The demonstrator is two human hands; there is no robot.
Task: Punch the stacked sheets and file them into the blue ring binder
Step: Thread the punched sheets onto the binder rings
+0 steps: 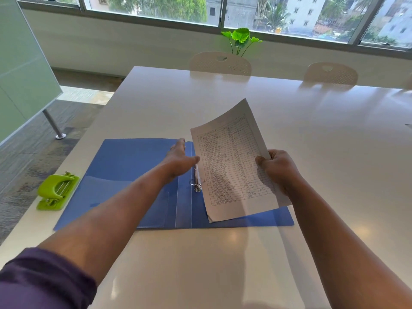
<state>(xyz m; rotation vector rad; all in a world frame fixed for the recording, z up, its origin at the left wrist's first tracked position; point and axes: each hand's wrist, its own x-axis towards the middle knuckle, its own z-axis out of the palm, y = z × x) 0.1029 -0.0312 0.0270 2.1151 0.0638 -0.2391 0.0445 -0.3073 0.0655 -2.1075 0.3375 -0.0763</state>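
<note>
The right hand [279,169] grasps the stacked sheets [231,161] by their right edge, thumb on the printed face, holding them tilted above the right half of the open blue ring binder [124,170], while the left hand [179,156] is released, fingers straight, reaching over the binder's spine toward the sheets' left edge. The binder lies flat on the white table [223,264], its metal ring mechanism [196,179] just beside the sheets' left edge. A green hole punch [56,191] sits at 9 o'clock from the binder, near the table's left edge; 2 chairs [220,63] stand at 12 o'clock on the far side.
</note>
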